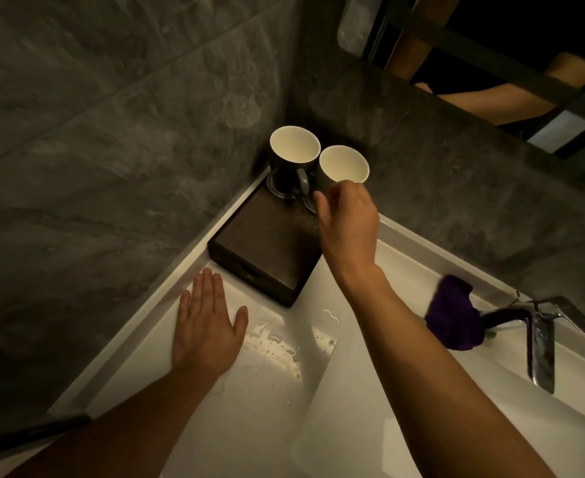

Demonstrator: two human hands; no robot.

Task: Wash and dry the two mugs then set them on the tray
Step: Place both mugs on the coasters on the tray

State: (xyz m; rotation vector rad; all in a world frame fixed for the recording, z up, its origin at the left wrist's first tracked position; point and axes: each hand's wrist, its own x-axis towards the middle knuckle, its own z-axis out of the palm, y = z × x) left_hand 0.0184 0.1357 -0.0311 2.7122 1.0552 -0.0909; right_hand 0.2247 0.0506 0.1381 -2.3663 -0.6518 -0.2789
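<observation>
Two dark cream-lined ceramic mugs [294, 157] upright on dark wooden tray [267, 243]; right hand [349, 219] nearer, grip pinching near rim of rt mug [343, 163], left hand [205, 326] flat on worktop [267, 391].

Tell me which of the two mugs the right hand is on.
The right mug: the right hand curls its fingers onto the near rim. The left mug, with its handle facing the camera, stands untouched beside it.

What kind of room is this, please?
Probably a bathroom: a white sink, a chrome tap over it, and a mirror on the grey stone wall.
</observation>
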